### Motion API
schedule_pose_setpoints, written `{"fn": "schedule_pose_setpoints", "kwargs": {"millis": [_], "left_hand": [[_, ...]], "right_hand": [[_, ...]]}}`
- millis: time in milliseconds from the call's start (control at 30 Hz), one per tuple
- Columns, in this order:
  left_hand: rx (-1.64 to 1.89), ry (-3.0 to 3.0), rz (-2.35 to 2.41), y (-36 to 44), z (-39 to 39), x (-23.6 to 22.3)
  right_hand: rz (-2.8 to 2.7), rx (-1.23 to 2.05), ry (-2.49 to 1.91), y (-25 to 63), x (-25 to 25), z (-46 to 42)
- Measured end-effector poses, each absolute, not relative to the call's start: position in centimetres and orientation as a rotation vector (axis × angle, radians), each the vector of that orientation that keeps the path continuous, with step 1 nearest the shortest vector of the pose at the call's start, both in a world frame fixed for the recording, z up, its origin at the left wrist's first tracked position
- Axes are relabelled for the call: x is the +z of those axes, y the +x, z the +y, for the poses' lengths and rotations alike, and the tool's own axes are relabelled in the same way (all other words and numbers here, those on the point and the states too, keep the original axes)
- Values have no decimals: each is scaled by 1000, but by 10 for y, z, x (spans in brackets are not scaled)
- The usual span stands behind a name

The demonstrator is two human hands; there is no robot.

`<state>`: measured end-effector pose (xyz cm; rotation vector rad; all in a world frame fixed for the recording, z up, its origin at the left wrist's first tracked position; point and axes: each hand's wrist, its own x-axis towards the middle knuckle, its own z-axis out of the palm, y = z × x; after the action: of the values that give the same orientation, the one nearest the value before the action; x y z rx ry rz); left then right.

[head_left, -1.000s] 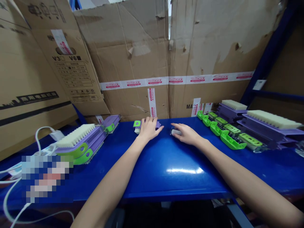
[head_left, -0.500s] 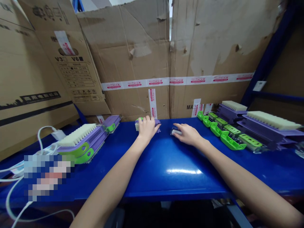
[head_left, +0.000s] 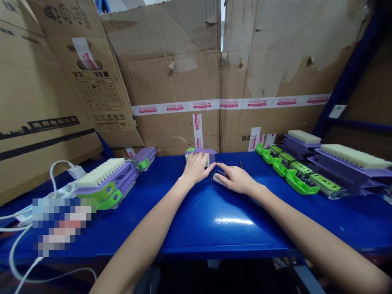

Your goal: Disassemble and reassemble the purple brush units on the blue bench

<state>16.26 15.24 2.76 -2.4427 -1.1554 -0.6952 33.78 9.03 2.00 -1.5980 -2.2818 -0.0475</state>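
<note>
At the back middle of the blue table, my left hand [head_left: 196, 168] has its fingers wrapped over a purple and green brush piece [head_left: 211, 152] with pale bristles on its near side. My right hand [head_left: 238, 179] lies just to the right, its index fingertip beside the purple end. Under its thumb and fingers is a small clear plastic part [head_left: 213, 176] with a pale strip, partly covered by the hand. A thin dark rod [head_left: 241, 164] shows behind my right hand; its full shape is hidden.
To the left are stacked purple brush heads [head_left: 124, 175], a smaller purple piece [head_left: 145, 157] and white cables [head_left: 52, 179]. Green end caps [head_left: 298, 183], clear cases [head_left: 326, 185] and purple bristled bodies [head_left: 352, 163] stand at the right. Cardboard [head_left: 171, 81] walls the back.
My left hand has shifted right with the purple brush piece, which now shows more of its top. The right hand has moved left with the clear part. Both hands are closer together.
</note>
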Motion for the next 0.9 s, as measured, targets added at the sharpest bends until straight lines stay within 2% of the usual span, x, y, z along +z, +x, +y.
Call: {"fn": "schedule_pose_setpoints", "kwargs": {"millis": [300,433,633,900], "left_hand": [[-524,-2709,-799,182,129,27],[-424,-2743,-817,184,123,31],[-162,-2771,-1190,177,112,54],[459,-2612,-1934,134,117,91]], "right_hand": [[-2069,-143,-1874,349,17,101],[-1991,-122,-1921,352,20,102],[-1965,-100,-1918,351,21,100],[-1939,-99,-1956,352,22,100]]}}
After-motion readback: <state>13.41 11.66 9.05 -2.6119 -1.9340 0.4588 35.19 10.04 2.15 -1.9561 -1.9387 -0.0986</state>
